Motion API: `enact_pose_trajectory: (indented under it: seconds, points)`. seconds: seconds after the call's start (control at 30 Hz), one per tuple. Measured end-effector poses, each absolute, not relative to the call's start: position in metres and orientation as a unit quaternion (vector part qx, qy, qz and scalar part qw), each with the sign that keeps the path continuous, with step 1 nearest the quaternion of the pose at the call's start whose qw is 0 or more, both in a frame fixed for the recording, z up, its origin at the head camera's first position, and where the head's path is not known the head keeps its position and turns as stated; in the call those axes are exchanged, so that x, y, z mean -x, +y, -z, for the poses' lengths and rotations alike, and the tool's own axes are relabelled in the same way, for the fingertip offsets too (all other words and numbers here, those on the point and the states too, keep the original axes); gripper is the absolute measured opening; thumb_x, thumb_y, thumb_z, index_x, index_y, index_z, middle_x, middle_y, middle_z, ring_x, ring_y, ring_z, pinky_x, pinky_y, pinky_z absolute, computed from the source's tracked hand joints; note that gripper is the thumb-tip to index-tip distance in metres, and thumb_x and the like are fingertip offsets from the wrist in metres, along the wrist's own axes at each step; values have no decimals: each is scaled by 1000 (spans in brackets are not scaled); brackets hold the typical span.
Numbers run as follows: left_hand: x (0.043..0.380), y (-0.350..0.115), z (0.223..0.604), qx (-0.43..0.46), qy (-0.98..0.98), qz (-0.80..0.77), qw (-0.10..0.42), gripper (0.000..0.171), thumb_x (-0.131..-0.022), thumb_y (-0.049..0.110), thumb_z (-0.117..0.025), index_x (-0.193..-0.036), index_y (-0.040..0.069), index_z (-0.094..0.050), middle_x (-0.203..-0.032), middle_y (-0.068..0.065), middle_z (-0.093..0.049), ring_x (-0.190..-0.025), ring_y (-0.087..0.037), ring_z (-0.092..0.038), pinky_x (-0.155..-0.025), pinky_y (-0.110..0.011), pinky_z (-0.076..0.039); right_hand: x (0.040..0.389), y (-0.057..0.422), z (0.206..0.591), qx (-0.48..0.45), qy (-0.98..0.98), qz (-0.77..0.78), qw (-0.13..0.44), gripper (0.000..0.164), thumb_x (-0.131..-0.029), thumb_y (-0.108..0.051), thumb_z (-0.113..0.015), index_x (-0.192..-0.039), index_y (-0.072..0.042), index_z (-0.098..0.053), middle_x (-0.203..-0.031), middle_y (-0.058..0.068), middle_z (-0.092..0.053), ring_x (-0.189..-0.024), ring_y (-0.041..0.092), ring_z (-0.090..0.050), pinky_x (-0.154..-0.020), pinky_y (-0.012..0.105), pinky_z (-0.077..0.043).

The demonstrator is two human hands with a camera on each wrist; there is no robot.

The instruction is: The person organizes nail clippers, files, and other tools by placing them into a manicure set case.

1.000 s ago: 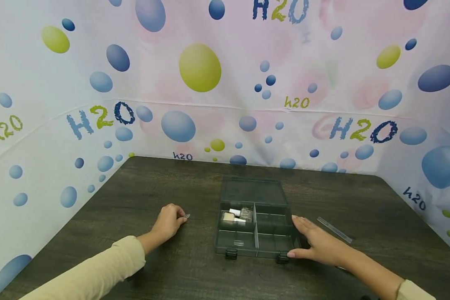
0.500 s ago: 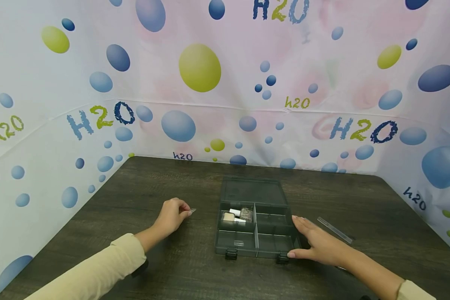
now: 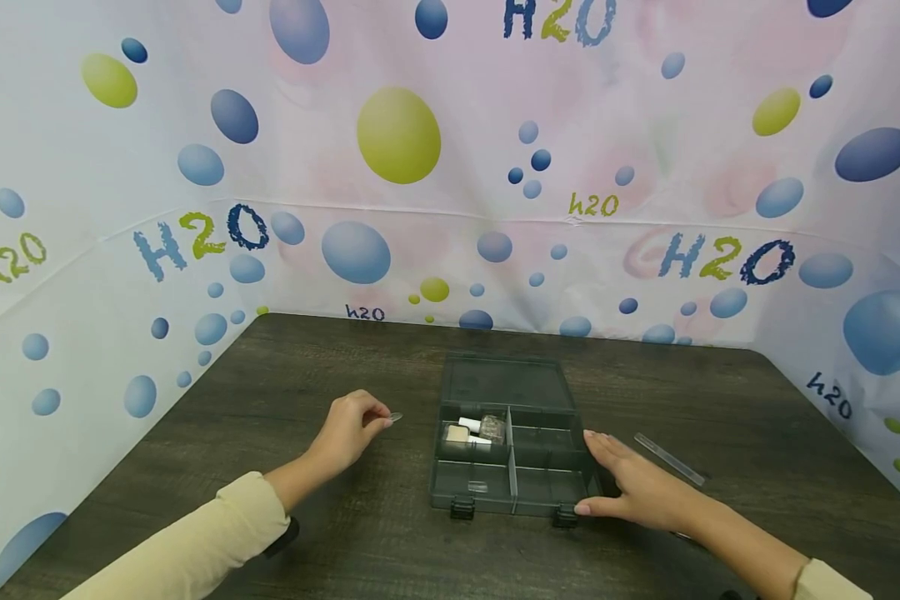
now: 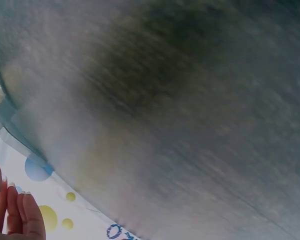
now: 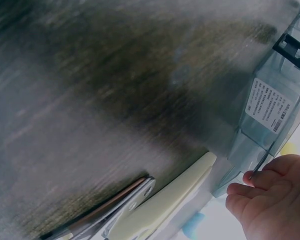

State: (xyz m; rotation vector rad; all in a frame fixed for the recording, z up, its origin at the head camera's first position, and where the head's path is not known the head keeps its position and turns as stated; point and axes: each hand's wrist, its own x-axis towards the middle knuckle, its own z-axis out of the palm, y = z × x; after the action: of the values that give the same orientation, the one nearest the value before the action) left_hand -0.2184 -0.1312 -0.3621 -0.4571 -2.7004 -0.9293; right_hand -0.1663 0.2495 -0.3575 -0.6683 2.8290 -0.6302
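My left hand (image 3: 348, 429) pinches a small clear oval piece (image 3: 395, 417) between thumb and fingertips, above the table left of the box. An open, dark see-through plastic box (image 3: 512, 504) stands with its lid (image 3: 504, 383) laid back. Two small bottles with white caps, looking like nail polish (image 3: 457, 434), lie in its back left compartment. In the front left one rests a small clear piece (image 3: 477, 487). My right hand (image 3: 637, 483) rests against the box's right side, fingers extended, thumb by the right front latch (image 3: 566, 516).
A clear flat strip (image 3: 669, 460) lies on the dark table (image 3: 330, 533) right of the box. In the right wrist view, a cream-coloured long tool (image 5: 165, 197) and metal-edged tools (image 5: 125, 205) lie near the right hand. A printed curtain (image 3: 450, 250) encloses the table's back and sides.
My left hand has moved a little right and away from me toward the box, carrying the small clear piece. The right hand and the box have stayed in place.
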Motion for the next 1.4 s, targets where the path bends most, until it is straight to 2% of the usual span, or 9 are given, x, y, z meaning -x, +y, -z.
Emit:
enact_pose_trajectory:
  seconds: [0.43,0.67,0.93,1.4]
  points:
    - [215,-127,358,189,-911,332,158,5,-78,4,-70,-83,4,-70,-84,-5,-63,-72,-12,-58,-64,-25,-51,166,249,357,224,948,210,89,106,-76,-60,-63,-144,9,-21,-147,34,-20,-133,52,-22,-100,67,-28]
    - [209,-121,355,197,-908,338,152,5,-77,2,-71,-81,4,-69,-83,-4,-62,-72,-13,-59,-64,-22,-52,166,249,357,226,948,208,86,105,-76,-59,-63,-143,10,-21,-146,34,-21,-133,53,-22,-99,67,-29]
    - [204,-113,358,256,-891,337,167,4,-77,3,-71,-81,3,-69,-83,-4,-62,-72,-14,-59,-64,-21,-52,166,248,356,227,948,206,82,105,-76,-60,-63,-143,10,-22,-146,34,-22,-133,52,-23,-99,66,-29]
    - [194,-98,362,287,-885,337,144,4,-78,4,-71,-82,3,-69,-83,-2,-62,-73,-13,-59,-64,-17,-51,166,249,357,229,947,208,78,105,-77,-60,-63,-143,11,-22,-145,35,-23,-133,52,-23,-100,66,-29]
